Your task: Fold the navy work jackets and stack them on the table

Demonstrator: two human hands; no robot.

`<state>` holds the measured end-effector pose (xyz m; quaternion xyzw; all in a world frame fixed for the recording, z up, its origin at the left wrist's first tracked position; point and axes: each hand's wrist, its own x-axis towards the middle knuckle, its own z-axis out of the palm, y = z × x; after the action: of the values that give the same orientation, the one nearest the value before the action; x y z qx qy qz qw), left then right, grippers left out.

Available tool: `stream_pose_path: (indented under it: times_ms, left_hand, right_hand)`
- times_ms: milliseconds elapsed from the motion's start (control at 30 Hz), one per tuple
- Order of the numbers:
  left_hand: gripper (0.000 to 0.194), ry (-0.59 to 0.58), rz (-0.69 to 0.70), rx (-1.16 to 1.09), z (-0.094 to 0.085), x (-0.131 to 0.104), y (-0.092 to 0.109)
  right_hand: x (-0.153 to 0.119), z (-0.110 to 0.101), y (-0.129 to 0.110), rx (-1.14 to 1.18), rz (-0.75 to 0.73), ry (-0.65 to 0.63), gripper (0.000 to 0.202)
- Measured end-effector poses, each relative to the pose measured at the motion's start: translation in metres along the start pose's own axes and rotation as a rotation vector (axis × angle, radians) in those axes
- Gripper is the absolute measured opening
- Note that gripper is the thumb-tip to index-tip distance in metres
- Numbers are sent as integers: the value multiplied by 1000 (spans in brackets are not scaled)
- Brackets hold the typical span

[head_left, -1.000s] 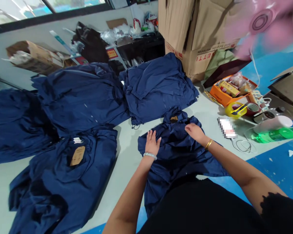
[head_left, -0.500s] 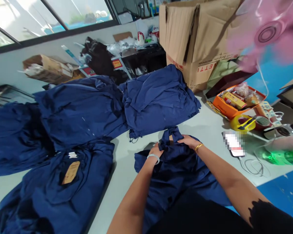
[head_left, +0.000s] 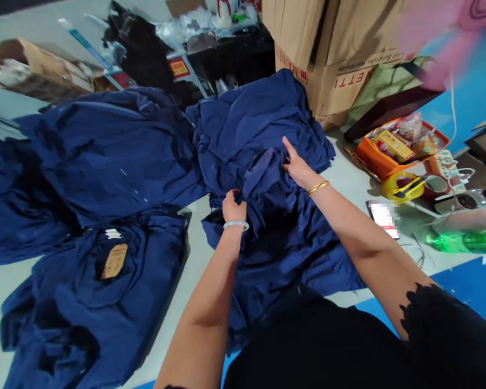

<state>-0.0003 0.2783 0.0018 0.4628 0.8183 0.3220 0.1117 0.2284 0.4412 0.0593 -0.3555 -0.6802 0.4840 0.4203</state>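
Note:
A navy garment lies spread in front of me, its upper end bunched against the front of a navy garment pile. My left hand is at the garment's left side, fingers curled on a bit of dark cloth. At the collar end, on the right, is my right hand, its index finger stretched out and thumb apart; its lower fingers are partly hidden at the cloth. To the left, another navy garment with a tan tag lies on the pale table.
More navy piles stand at the left. Behind are large cardboard boxes. On the right are an orange box, tape rolls, a phone, a green bottle and a spinning pink fan.
Both hands have moved forward and left, carrying the garment's upper end up to the pile. My right hand's fingers have spread. The view has tilted down.

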Motion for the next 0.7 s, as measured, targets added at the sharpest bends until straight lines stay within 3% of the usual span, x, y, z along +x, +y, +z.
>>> stream_pose_path:
  times_ms: [33, 100, 167, 267, 367, 467, 567, 700]
  left_hand:
    - [72, -6, -27, 1, 3, 4, 0]
    - [94, -69, -34, 45, 5, -4, -5]
    - [92, -163, 49, 152, 4, -31, -14]
    - [78, -220, 167, 309, 1, -98, -33]
    - [78, -166, 135, 382, 1, -176, -56]
    - [78, -175, 63, 443, 1, -238, -82]
    - [76, -218, -46, 514, 1, -271, -103]
    - [75, -286, -122, 588, -4, -278, -113]
  right_hand:
    - [-7, 7, -1, -121, -20, -9, 81]
    - [-46, 22, 0, -364, -52, -83, 77]
    - [-108, 36, 5, -561, -68, -245, 66]
    - [-206, 54, 19, -750, 24, -521, 69]
    - [-269, 64, 31, -845, 158, -606, 67]
    - [-285, 62, 37, -855, 243, -560, 44]
    - [-271, 44, 43, -651, 350, -489, 26]
    - [-232, -13, 56, -78, 459, -11, 13]
